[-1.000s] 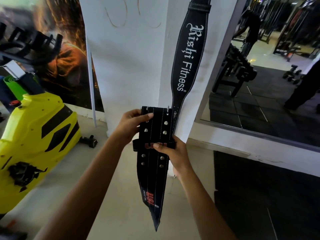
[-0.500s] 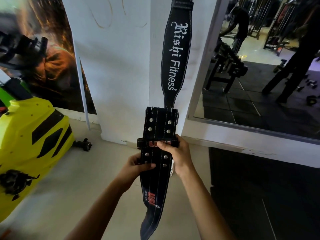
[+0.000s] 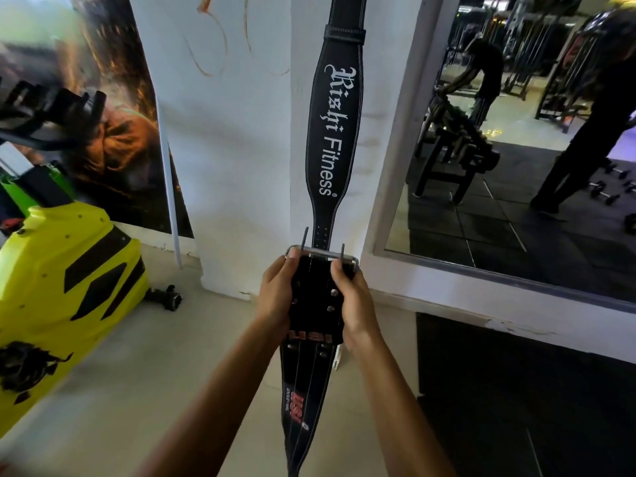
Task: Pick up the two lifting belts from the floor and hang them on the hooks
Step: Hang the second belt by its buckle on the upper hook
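A black lifting belt with white "Rishi Fitness" lettering [image 3: 333, 132] hangs straight down the white pillar; its top end runs out of frame, so the hook is hidden. I hold a second black belt with red lettering [image 3: 304, 390] in front of the pillar, buckle end up. Its metal buckle [image 3: 321, 253] with two prongs points upward just below the hanging belt's tail. My left hand [image 3: 275, 294] grips the belt's left edge and my right hand [image 3: 354, 301] grips its right edge near the buckle. The rest of the belt dangles toward the floor.
A yellow exercise machine [image 3: 58, 280] stands at the left, with a small dumbbell [image 3: 165, 296] on the floor beside it. A large wall mirror [image 3: 516, 149] at the right reflects people and dumbbell racks. Black rubber mat [image 3: 516, 390] covers the floor at the right.
Both hands shifted up to the buckle end of the red-lettered belt, and the buckle with its prongs now stands up into view. My left hand moved from below to level with the right.
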### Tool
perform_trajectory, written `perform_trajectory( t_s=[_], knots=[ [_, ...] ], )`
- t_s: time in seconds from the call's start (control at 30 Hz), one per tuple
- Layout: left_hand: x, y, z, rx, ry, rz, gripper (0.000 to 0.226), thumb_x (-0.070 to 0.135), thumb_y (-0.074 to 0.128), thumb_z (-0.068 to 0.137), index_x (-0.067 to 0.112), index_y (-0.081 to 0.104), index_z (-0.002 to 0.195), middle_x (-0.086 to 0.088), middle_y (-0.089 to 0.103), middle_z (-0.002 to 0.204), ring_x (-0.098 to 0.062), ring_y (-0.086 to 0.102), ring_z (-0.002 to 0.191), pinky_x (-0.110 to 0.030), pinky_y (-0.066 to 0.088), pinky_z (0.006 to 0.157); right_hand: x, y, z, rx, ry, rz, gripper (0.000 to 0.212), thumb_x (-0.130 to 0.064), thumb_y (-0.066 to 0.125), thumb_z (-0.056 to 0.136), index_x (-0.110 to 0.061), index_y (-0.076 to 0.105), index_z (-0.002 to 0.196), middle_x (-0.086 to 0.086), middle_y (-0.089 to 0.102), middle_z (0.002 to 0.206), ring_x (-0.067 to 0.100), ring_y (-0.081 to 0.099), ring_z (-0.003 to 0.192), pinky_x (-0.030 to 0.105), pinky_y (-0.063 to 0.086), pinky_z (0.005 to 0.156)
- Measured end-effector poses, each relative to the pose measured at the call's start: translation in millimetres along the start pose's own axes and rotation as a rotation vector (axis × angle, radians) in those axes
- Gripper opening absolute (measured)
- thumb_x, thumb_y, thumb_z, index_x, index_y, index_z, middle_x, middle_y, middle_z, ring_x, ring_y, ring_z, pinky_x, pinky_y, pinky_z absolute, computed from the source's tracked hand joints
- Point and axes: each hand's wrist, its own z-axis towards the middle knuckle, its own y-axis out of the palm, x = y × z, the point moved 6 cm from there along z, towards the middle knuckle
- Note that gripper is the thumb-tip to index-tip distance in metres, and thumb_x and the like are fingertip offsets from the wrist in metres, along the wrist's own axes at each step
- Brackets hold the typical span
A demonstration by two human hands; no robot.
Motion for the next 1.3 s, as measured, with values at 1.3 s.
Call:
perform_trajectory(
  t_s=[1.3],
  knots=[
    [542.5, 228.1, 275.6, 0.047, 1.336, 0.306, 0.036, 0.038, 0.046, 0.098, 0.008, 0.044, 0.080, 0.006, 0.042, 0.067, -0.006, 0.040, 0.060, -0.027, 0.029, 0.052, -550.1, 166.1, 280.9, 0.345, -1.072, -0.349, 0.024, -0.023, 0.056, 0.094, -0.004, 0.070, 0.090, 0.010, 0.065, 0.082, 0.024, 0.063, 0.075, 0.031, 0.052, 0.063]
  ],
)
